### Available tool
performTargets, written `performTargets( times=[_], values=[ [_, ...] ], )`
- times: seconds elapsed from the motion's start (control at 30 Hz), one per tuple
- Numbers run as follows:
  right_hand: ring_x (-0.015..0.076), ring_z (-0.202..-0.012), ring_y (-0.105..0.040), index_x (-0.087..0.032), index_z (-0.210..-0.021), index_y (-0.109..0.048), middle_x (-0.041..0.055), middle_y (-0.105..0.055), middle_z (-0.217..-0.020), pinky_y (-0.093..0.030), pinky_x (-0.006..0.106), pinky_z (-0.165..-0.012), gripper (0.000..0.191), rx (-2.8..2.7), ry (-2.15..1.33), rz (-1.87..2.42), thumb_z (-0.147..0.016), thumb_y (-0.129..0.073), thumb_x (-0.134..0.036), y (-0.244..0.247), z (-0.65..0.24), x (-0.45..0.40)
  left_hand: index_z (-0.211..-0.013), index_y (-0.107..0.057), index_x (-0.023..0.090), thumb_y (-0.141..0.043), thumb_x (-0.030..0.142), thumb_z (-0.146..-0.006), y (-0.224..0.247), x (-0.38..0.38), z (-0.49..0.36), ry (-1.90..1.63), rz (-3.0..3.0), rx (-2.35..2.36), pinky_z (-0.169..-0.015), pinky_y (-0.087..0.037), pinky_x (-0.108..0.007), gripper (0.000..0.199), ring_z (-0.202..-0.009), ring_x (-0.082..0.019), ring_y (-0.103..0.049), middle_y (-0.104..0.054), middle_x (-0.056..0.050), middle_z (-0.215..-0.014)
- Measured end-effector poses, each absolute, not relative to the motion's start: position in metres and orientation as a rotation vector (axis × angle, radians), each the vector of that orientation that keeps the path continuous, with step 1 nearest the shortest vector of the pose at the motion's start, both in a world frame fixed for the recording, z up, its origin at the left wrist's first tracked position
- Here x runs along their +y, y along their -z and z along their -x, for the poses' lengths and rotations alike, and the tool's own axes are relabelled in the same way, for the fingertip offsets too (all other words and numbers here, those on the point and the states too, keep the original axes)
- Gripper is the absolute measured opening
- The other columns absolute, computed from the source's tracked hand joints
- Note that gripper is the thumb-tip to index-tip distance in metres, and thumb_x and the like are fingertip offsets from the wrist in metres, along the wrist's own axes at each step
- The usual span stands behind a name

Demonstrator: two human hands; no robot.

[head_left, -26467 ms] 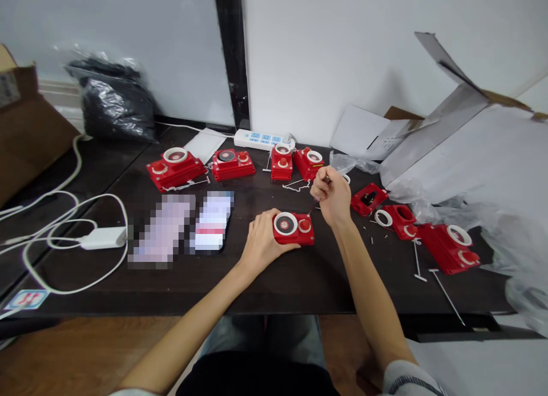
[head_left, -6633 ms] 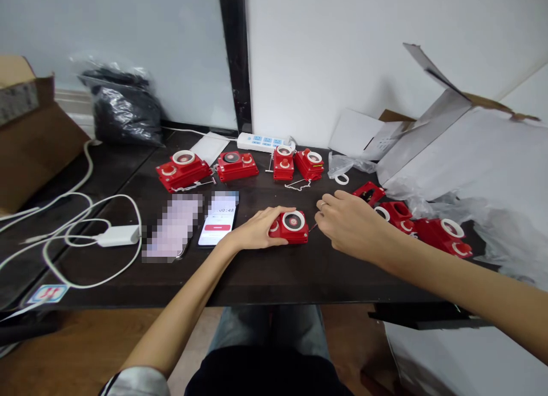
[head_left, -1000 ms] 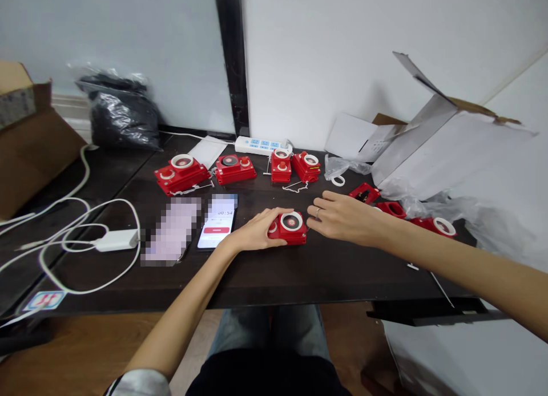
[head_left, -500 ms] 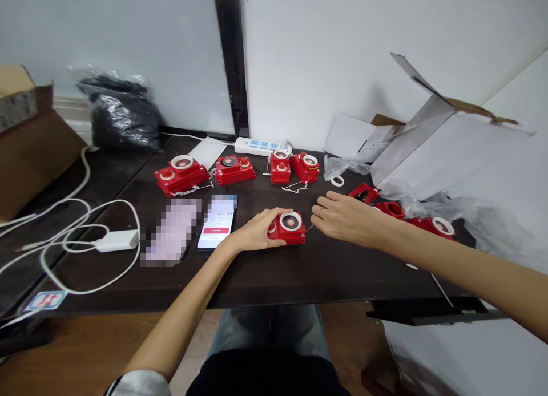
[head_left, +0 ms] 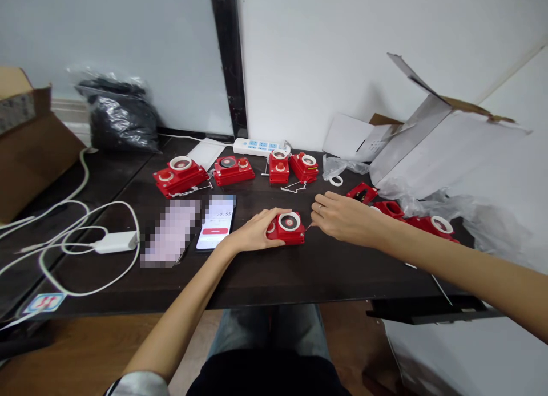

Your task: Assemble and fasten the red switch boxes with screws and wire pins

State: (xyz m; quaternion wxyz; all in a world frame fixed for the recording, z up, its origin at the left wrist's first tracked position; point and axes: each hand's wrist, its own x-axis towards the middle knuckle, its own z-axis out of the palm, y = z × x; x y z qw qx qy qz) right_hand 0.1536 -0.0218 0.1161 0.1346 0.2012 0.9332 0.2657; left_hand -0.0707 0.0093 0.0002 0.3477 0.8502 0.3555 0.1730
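Clamping down with the left grip [head_left: 255, 230] on a red push-button box [head_left: 287, 228], palm and fingers closing over the box's near end and its white-ringed dark dial showing past the fingertips. Holding the right grip [head_left: 342, 219] just beside the box's right end, fingers curled close together, with a thin pin [head_left: 310, 226] showing between fingertips and box; whether it is being pinched, too small to tell.

Just left of the left grip, a smartphone [head_left: 215, 222] lying on the dark table [head_left: 299, 276] with a timer lit, and farther left a pixelated patch [head_left: 171, 231], a white charger [head_left: 115, 242] and looping white cable [head_left: 64, 259].

Ahead of the grips, four more red push-button boxes [head_left: 180, 176] lining up across the table, a white power strip [head_left: 261, 147] behind them. Beyond the right grip, an open red housing [head_left: 362, 192], further red boxes [head_left: 432, 226] and a loose white ring [head_left: 336, 181] lying near a crumpled plastic bag [head_left: 345, 168].
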Motion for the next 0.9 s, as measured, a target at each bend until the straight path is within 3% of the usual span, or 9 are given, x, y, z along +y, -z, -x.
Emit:
performTargets(
  times=[0.23,0.43,0.67,0.9],
  values=[
    [0.0171,-0.071,-0.054,-0.016,-0.087,-0.061,0.0061,-0.062,-0.081,-0.028,0.031,-0.063,0.019,2.646,-0.764,-0.577,-0.09,-0.045,-0.007,-0.125,-0.148,-0.024,-0.135,-0.037,0.029,-0.07,0.033,-0.073,-0.004,0.006,0.068,-0.442,-2.22,0.989,-0.099,-0.04,-0.038,0.07,-0.117,-0.027,-0.053,-0.053,-0.004,-0.129],
    [0.0179,-0.082,-0.054,-0.015,-0.1,-0.061,0.0086,-0.063,-0.09,-0.03,0.03,-0.066,0.018,2.746,-0.648,-0.5,-0.091,-0.046,-0.014,-0.121,-0.147,-0.021,-0.133,-0.039,0.03,-0.071,0.033,-0.073,-0.006,0.006,0.067,-0.425,-2.254,0.992,-0.098,-0.04,-0.038,0.068,-0.117,-0.026,-0.052,-0.054,-0.003,-0.129],
    [0.0203,-0.081,-0.053,-0.013,-0.083,-0.064,0.0089,-0.063,-0.08,-0.029,0.032,-0.065,0.023,2.621,-0.694,-0.549,-0.09,-0.043,-0.007,-0.126,-0.142,-0.025,-0.133,-0.037,0.029,-0.071,0.032,-0.072,-0.004,0.008,0.067,-0.432,-2.23,0.971,-0.098,-0.04,-0.038,0.069,-0.117,-0.026,-0.051,-0.053,-0.004,-0.13],
    [0.0175,-0.074,-0.054,-0.016,-0.093,-0.062,0.0069,-0.064,-0.086,-0.028,0.031,-0.063,0.024,2.724,-0.815,-0.507,-0.093,-0.039,-0.008,-0.122,-0.142,-0.028,-0.133,-0.038,0.03,-0.07,0.032,-0.072,-0.005,0.008,0.067,-0.439,-2.229,0.967,-0.099,-0.039,-0.038,0.069,-0.119,-0.026,-0.05,-0.052,-0.003,-0.131]
  ],
)
